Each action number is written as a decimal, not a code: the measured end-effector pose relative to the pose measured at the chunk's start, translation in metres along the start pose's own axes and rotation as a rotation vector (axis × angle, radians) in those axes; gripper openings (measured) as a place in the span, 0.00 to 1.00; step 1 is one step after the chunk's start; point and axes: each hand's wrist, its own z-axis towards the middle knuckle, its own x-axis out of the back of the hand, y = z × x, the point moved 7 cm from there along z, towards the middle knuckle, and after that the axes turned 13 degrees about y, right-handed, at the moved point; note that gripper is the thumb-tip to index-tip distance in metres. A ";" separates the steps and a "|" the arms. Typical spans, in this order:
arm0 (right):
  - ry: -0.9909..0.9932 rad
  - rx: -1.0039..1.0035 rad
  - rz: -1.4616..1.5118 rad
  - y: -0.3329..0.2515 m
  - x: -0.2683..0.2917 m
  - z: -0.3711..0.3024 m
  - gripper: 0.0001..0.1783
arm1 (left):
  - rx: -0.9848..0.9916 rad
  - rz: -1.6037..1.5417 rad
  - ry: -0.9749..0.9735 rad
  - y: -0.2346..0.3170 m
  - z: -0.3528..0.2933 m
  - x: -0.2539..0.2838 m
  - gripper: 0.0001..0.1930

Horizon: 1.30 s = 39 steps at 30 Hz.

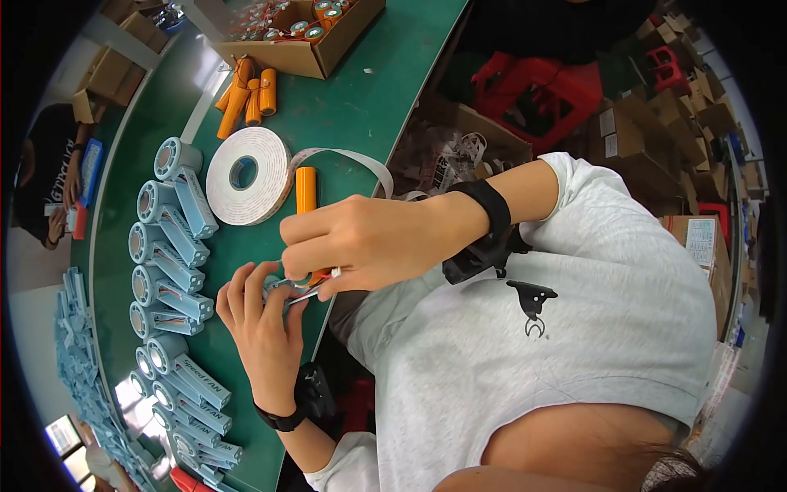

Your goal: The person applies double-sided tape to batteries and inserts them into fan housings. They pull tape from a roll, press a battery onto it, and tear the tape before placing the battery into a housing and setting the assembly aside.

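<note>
Clamping one pale-blue part [300, 296], mostly hidden by fingers, in the left hand [266, 332], just inside the edge of the green counter [361, 107]. Curling the right hand [352, 242] over the part from two o'clock, with fingertips partly hidden; not being able to tell whether gripping. Wearing one black band [484, 205] on each wrist. Facing, from the hands, five opened pale-blue fans [141, 243] in a column toward nine to ten o'clock, and at least six bunched fans [197, 412] toward seven to eight. Working near one white tape roll [246, 205] at eleven and one single orange cylinder [306, 184] at twelve, before at least four clustered orange cylinders [238, 98] beyond the roll and one carton [283, 59] of cylinders farther off at twelve.
</note>
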 end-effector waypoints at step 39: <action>-0.082 -0.415 -0.729 0.099 0.082 0.049 0.19 | 0.298 0.260 0.173 -0.353 0.140 0.035 0.27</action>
